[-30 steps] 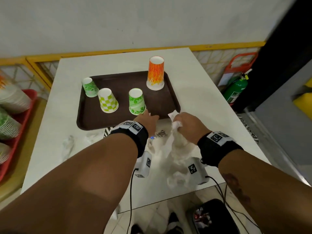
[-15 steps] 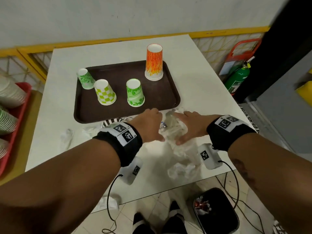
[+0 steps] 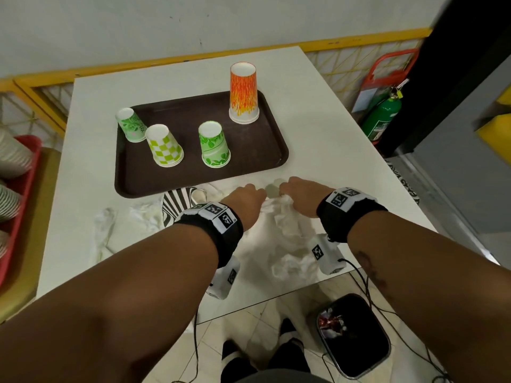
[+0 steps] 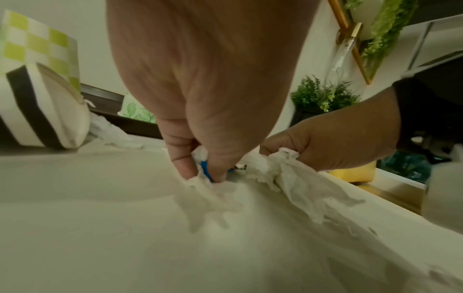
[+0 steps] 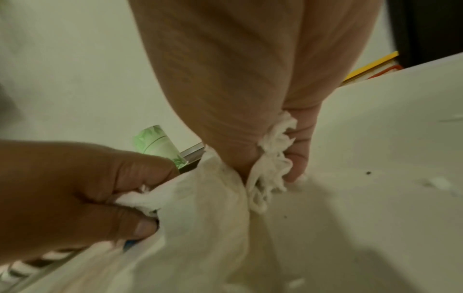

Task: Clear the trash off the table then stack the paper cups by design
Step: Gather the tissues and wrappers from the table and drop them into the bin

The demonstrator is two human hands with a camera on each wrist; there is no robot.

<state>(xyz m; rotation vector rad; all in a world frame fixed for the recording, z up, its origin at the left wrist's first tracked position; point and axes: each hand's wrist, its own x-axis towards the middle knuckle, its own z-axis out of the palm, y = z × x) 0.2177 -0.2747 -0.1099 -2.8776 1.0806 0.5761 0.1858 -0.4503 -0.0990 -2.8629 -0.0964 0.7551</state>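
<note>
Crumpled white tissue paper (image 3: 287, 239) lies on the white table (image 3: 326, 139) near its front edge. My left hand (image 3: 246, 199) pinches a bunch of this tissue (image 4: 200, 182) together with a small blue scrap (image 4: 206, 172). My right hand (image 3: 301, 194) grips another bunch of the tissue (image 5: 273, 150) beside it. On the brown tray (image 3: 249, 150) stand upside-down cups: an orange one (image 3: 244, 92), a green leaf one (image 3: 213, 145), a yellow-green checked one (image 3: 164, 146) and a green floral one (image 3: 130, 124). A black-and-white striped cup (image 3: 177, 204) lies on its side left of my left hand.
More crumpled tissue (image 3: 105, 228) lies on the table's left front. A black trash bin (image 3: 354, 333) stands on the floor below the front edge. Stacked cups in a red tray (image 3: 13, 172) sit at the far left. A green fire extinguisher (image 3: 383, 117) stands at the right.
Both hands have closed on the tissue pile and drawn it slightly toward the front edge. The head view has shifted back and down.
</note>
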